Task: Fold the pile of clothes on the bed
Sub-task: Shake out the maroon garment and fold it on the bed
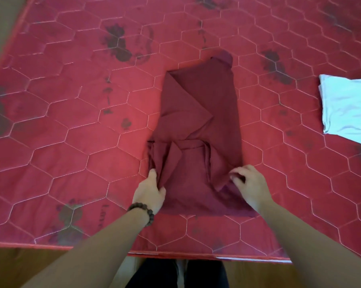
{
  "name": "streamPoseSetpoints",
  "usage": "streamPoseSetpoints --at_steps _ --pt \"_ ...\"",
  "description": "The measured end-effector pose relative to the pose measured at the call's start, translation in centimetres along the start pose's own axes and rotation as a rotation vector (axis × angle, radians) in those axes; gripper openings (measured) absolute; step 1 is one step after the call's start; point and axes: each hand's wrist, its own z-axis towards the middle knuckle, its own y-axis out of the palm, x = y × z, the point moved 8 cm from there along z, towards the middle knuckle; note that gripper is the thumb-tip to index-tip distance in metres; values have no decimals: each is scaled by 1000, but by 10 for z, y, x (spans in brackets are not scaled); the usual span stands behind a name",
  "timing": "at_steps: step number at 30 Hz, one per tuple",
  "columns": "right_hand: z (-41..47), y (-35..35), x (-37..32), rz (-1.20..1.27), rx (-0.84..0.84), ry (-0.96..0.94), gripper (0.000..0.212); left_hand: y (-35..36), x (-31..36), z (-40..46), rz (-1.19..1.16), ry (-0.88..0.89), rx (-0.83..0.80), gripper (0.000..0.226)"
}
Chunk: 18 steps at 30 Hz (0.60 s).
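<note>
A dark maroon garment [198, 113] lies lengthwise on the red quilted bed [71, 125], its sides folded inward into a narrow strip. My left hand [150, 192], with a bead bracelet at the wrist, pinches the garment's near left edge. On the near right, a folded flap is pinched by the curled fingers of my right hand [250, 183]. Both hands sit at the end of the garment closest to me.
A light blue-white folded cloth [348, 109] lies at the bed's right side. The bed's front edge [175, 253] runs just below my forearms, with wooden floor and my dark-clad legs beneath. A pale wall borders the bed at far left.
</note>
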Motion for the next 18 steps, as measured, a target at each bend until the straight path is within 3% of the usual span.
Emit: streamPoseSetpoints --at_steps 1,2,4,5,8,12,14,16,18 --pt "6 -4 5 101 64 122 21 -8 -3 3 -114 -35 57 17" --pt "11 -6 16 223 94 314 38 -14 -9 9 -200 -76 100 11" --pt "13 -4 34 464 92 666 48 -16 -28 21 -320 -190 94 26" --pt "13 1 39 526 35 748 50 -14 -38 26 -393 -249 58 28" --pt "19 4 32 502 -90 541 39 -7 -45 28 -478 -294 -44 25" --pt "29 4 19 262 -166 298 33 -14 -12 30 -250 -113 37 39" --pt "37 5 27 282 -90 370 25 -15 -7 38 -172 -143 89 38" --pt "35 7 40 510 7 608 32 -15 -10 45 -196 -211 104 35" --pt "28 14 50 659 -15 776 41 -17 -11 47 -270 -275 103 40"
